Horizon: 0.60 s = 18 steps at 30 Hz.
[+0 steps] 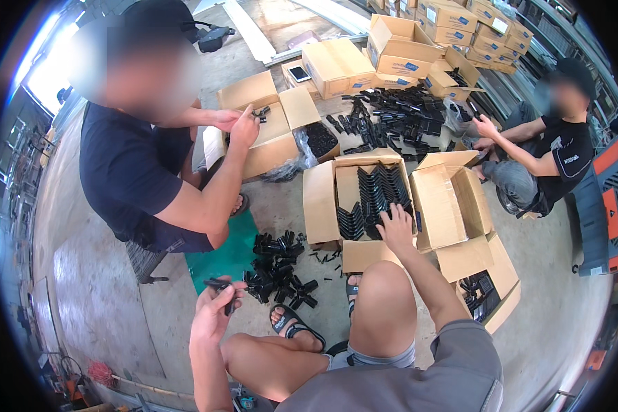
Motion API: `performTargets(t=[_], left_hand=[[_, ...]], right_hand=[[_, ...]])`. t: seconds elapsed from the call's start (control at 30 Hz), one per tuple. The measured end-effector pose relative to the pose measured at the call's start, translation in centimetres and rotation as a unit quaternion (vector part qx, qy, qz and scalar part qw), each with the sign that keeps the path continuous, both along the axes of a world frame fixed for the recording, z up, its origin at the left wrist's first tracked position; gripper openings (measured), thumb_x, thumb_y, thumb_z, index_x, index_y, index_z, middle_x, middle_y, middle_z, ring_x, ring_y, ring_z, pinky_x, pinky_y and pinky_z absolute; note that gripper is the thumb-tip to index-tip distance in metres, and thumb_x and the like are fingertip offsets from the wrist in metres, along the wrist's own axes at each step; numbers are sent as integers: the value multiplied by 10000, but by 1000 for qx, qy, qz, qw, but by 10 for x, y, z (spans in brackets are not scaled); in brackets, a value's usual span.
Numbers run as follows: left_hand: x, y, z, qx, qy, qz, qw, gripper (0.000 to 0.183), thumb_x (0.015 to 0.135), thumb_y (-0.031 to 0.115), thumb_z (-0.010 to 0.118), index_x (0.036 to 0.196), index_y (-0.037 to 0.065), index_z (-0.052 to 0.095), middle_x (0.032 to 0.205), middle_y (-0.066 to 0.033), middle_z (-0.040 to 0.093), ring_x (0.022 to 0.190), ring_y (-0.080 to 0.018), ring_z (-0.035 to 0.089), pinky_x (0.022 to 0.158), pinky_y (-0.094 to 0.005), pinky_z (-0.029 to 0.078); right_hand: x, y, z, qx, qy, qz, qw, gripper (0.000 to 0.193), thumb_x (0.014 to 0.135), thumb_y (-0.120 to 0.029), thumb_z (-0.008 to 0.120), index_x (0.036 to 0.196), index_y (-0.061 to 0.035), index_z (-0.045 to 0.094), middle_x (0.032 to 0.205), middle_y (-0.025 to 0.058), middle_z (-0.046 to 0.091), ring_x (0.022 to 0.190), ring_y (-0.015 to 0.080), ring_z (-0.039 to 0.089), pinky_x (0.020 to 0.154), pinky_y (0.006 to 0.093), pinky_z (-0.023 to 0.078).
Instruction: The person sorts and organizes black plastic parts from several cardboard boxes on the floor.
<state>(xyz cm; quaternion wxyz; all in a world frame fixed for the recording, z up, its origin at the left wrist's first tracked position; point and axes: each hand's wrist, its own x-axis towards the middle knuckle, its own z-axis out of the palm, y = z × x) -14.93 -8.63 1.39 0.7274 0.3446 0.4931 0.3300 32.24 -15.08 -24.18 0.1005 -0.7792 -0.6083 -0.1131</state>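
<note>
My left hand (216, 309) is raised at the lower left, its fingers closed around a black plastic fitting (229, 302). Out in front, my right hand (396, 226) reaches into an open cardboard box (320, 199). Its fingers are spread and touch the near right side of the stacked black parts (376, 189), which lie nested in tidy rows. No separate part shows in that hand, though its fingertips are partly hidden among the rows. Between my feet and the green sheet (216, 254) lies a loose pile of black fittings (276, 264), with small black pieces (328, 258) beside it.
A person (158, 151) at the left handles a small black part over an open box (254, 103). Another person (553, 144) sits at the far right. Black parts (405, 113) are heaped beyond my box. Open boxes (453, 206) stand to its right; stacked cartons (453, 34) are behind.
</note>
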Motion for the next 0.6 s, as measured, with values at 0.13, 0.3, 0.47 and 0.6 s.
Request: performTargets(t=[0.13, 0.3, 0.47, 0.6], left_hand=[[54, -10, 41, 10, -61, -54, 997, 497, 865, 112, 736, 1261, -29, 471, 1149, -166, 636, 1041, -239, 643, 904, -347, 532], [76, -15, 44, 40, -107, -43, 992, 500, 867, 102, 745, 1276, -37, 492, 1189, -149, 630, 1105, -227, 630, 997, -357, 516], [76, -12, 42, -5, -150, -60, 987, 509, 908, 86, 695, 1341, -40, 457, 1237, -149, 623, 1114, -215, 626, 954, -339, 536], [87, -6, 37, 4, -157, -76, 985, 577, 913, 169, 703, 1379, -31, 427, 1263, -138, 611, 1128, -221, 623, 993, -377, 521]], right_hand=[[-15, 24, 5, -43, 30, 87, 995, 340, 760, -317, 766, 990, -87, 666, 1064, 103, 577, 1062, 268, 519, 883, 401, 402], [-21, 37, -5, -25, 66, 90, 993, 183, 744, -239, 757, 818, -86, 687, 936, 92, 590, 1001, 287, 542, 828, 412, 428], [-35, 24, 49, 101, 491, -37, 865, 121, 878, -137, 704, 840, -32, 659, 797, 56, 624, 739, 133, 567, 690, 289, 464], [-47, 11, 171, 141, 686, 79, 709, 52, 956, -74, 616, 945, -23, 621, 829, 11, 653, 759, 89, 601, 693, 245, 490]])
